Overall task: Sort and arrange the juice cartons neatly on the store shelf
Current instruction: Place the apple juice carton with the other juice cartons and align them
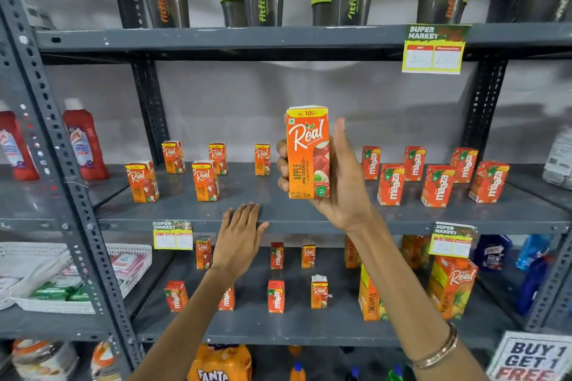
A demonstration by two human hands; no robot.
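I see one orange Real apple carton point(307, 153) held upright at the centre of the frame, front label facing me, above the middle shelf point(297, 210). On that shelf, left of centre, five small Real cartons point(205, 181) stand upright and spaced apart: two near the front edge, three farther back. On the right side seven red Maaza cartons point(391, 184) stand upright, slightly turned, in two loose rows. On the lower shelf point(278, 331) small Real and Maaza cartons point(275, 296) stand mixed and scattered, with larger pineapple cartons point(452, 286) at the lower right.
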